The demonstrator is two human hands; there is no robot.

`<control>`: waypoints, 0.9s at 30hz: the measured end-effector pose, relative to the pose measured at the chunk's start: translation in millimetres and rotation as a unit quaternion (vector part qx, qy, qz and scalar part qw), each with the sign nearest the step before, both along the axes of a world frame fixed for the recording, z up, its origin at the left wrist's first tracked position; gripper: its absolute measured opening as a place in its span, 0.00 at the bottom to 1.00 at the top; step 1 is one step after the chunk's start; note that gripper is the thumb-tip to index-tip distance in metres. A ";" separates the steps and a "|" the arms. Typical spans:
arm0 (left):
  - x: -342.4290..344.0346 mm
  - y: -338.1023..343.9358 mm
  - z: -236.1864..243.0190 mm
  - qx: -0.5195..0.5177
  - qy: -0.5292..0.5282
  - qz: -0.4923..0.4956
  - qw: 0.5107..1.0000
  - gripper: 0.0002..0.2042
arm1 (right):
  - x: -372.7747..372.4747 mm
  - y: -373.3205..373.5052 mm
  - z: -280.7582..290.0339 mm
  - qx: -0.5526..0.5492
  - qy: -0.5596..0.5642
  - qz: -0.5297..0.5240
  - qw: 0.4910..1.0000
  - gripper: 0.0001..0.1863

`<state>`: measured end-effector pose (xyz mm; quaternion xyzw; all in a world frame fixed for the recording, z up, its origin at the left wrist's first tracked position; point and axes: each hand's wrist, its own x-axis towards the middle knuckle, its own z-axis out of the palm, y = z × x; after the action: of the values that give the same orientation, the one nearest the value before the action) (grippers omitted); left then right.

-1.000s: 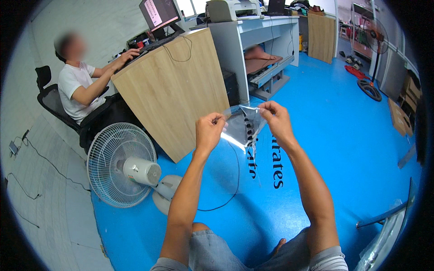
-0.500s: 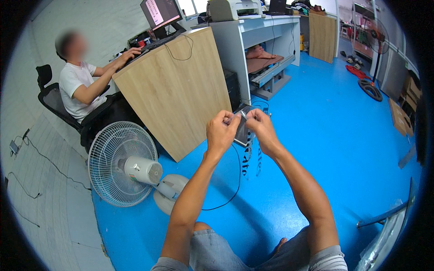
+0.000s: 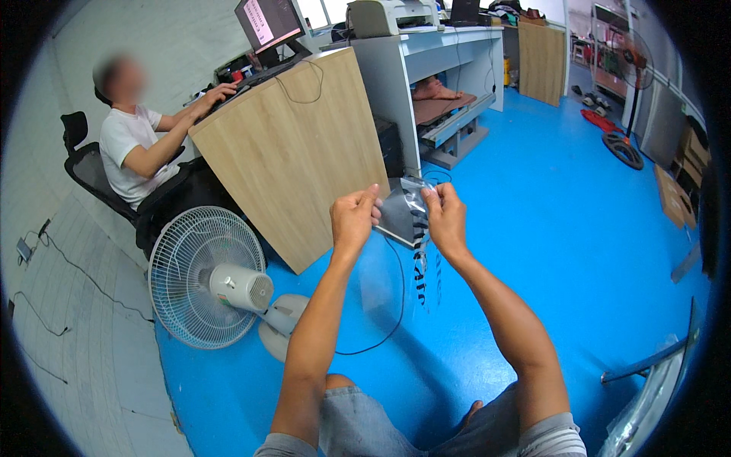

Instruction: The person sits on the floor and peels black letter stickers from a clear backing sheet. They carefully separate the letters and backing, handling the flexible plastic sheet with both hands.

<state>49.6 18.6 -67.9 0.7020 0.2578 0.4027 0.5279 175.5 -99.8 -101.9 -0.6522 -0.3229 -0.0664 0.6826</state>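
Above a bright blue floor (image 3: 518, 320), just in front of the person's body and between the two bare hands, hangs a thin clear plastic film (image 3: 413, 199) with black lettering, its upper part bunched and shiny and its lower part trailing down, so see-through that its outline is partly lost. The right hand (image 3: 447, 221) has its thumb pressed down against the curled fingers, with no gap between them, and pinches the bunched upper part. The left hand (image 3: 354, 222) is just beside the film's other side, its fingers curled in and its thumb pointing up close to the forefinger; whether it grips the clear edge or merely touches it, one cannot tell. Both forearms reach up from the lower edge, over grey shorts (image 3: 356, 426). Behind the film, a dark flat panel (image 3: 397, 217) with a pale edge shows near the foot of a wood-fronted desk (image 3: 304, 160). A black cable (image 3: 402, 293) curves across the floor below the hands. To the left stands a pale fan (image 3: 205, 278) with a round wire cage, and beyond it a co-worker in a white shirt (image 3: 126, 145) sits on a black chair (image 3: 91, 175), both hands on the desk near a monitor (image 3: 270, 30).
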 end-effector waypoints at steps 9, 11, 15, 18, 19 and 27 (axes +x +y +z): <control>-8.9 6.3 7.6 -0.011 -0.067 0.005 0.998 0.20 | 32.1 -19.0 4.7 0.057 0.233 0.210 0.948 0.08; -8.5 1.6 10.6 -0.003 -0.089 -0.001 0.996 0.19 | 29.6 -20.3 8.7 0.088 0.236 0.252 0.935 0.08; -8.7 0.0 12.5 0.055 -0.074 -0.004 0.996 0.17 | 24.8 -24.5 22.7 0.123 0.228 0.330 0.908 0.15; -4.5 -8.5 10.4 0.104 -0.074 -0.002 0.992 0.15 | 5.8 -28.2 41.8 0.058 0.281 0.280 0.916 0.17; -3.5 -11.4 9.9 0.108 -0.073 -0.003 0.991 0.14 | 2.3 -23.9 41.0 0.063 0.278 0.261 0.922 0.16; 3.3 -15.8 1.2 0.064 -0.084 -0.169 0.980 0.13 | 8.6 -14.7 24.5 0.080 0.199 0.160 0.964 0.14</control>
<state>53.0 2.8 -66.8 0.7315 0.0638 0.3807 0.5621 184.1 -114.5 -77.4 -0.5355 -0.2739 0.1490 0.7849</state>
